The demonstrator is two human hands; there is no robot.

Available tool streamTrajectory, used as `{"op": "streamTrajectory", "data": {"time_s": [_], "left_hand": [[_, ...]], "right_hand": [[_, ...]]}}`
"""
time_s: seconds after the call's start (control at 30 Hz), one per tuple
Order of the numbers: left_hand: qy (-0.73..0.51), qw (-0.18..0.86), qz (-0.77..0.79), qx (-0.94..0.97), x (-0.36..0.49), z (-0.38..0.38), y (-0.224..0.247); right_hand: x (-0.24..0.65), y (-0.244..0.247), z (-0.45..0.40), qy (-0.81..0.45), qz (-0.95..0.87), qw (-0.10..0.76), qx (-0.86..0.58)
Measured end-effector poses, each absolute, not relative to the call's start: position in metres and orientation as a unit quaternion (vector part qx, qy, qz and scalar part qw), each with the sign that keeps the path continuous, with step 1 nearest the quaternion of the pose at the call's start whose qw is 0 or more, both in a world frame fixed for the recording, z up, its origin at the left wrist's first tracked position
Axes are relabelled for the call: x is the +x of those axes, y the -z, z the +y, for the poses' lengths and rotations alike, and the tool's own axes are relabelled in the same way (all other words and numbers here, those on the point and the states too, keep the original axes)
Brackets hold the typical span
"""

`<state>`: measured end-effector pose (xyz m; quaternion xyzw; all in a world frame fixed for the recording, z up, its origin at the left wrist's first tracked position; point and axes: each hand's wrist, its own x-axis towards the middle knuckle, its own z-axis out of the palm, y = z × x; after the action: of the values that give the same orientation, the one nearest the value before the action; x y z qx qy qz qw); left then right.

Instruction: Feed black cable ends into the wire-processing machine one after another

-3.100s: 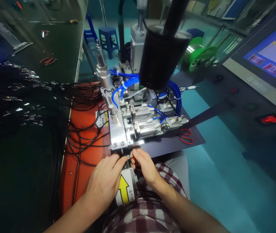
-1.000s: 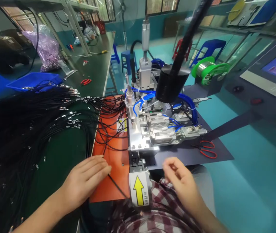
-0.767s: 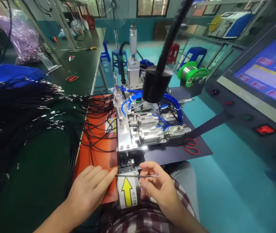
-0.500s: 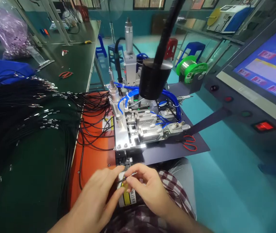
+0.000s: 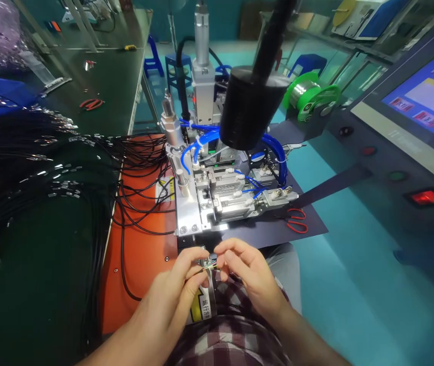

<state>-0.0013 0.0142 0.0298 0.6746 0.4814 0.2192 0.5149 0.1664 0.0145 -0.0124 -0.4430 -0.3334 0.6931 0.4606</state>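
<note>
In front of my lap, my left hand pinches a thin cable between thumb and fingertips. Fine coloured wires fan out of its end, across the small gap between my hands. At their tips are the curled thumb and fingers of my right hand, closed on the wire ends as far as I can see; the exact contact is hidden. Just beyond my hands stands a metal machine with clamps and blue air tubes. Under my left hand a yellow and white label shows on the machine's front.
Black cables run from a large bundle on the left across the orange surface. Red-handled scissors lie right of the clamps. A black cylinder hangs overhead. A green spool and a control panel are at right.
Both hands have shifted slightly up and right, and my right hand has opened a small gap from the left. Coloured wires now show at the cable's end. The view has tilted down.
</note>
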Motion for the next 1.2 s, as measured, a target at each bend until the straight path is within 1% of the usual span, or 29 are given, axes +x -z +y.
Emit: {"op": "streamTrajectory", "data": {"time_s": [0.17, 0.53, 0.73, 0.83, 0.93, 1.03, 1.1, 1.2], "left_hand": [[-0.225, 0.567, 0.489, 0.623, -0.001, 0.014, -0.031], [-0.207, 0.616, 0.449, 0.613, -0.006, 0.016, -0.027], [-0.222, 0.688, 0.422, 0.547, -0.010, 0.013, -0.019], [-0.225, 0.732, 0.402, 0.502, -0.011, 0.014, -0.016], [-0.230, 0.753, 0.392, 0.475, -0.008, 0.015, -0.015], [-0.251, 0.747, 0.395, 0.472, -0.006, 0.015, -0.015], [-0.258, 0.727, 0.408, 0.488, -0.005, 0.014, -0.014], [-0.260, 0.667, 0.451, 0.533, -0.004, 0.014, -0.013]], "right_hand": [[0.163, 0.017, 0.012, -0.726, -0.310, 0.457, -0.410], [0.157, 0.013, 0.015, -0.762, -0.275, 0.442, -0.385], [0.161, 0.021, 0.015, -0.827, -0.230, 0.393, -0.329], [0.161, 0.023, 0.013, -0.842, -0.220, 0.381, -0.311], [0.156, 0.024, 0.007, -0.824, -0.244, 0.394, -0.326], [0.148, 0.022, -0.001, -0.767, -0.284, 0.438, -0.373], [0.143, 0.020, -0.005, -0.718, -0.316, 0.463, -0.413], [0.142, 0.018, -0.007, -0.663, -0.354, 0.464, -0.469]]}}
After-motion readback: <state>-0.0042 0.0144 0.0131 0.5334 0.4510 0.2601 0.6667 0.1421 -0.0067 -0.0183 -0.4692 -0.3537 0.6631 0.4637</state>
